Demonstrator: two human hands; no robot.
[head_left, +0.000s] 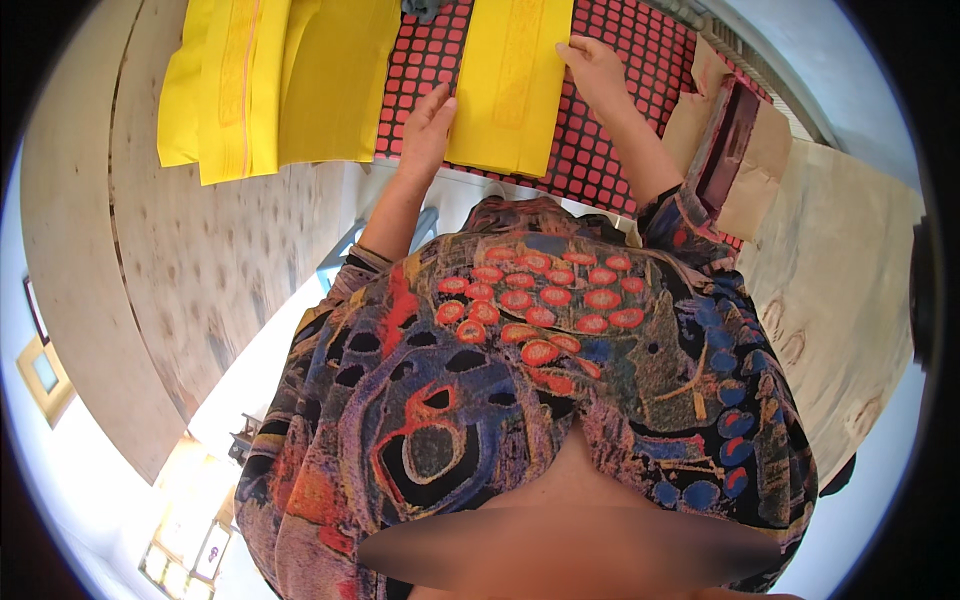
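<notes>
A long yellow folded sheet with a patterned band down its middle lies on a red-and-black checked cloth; whether it is paper or fabric I cannot tell. At its left edge my left hand is held with the fingers stretched out and the thumb beside the sheet. On the opposite side my right hand has its thumb and fingertips closed at the sheet's right edge. Further left lie more yellow sheets, layered and overhanging the table's near edge, one carrying a pink line.
The checked cloth covers part of the work surface. To the right, brown paper lies around a dark reddish tray-like piece. Wooden boards extend at the left. A blue stool-like frame stands below the table edge.
</notes>
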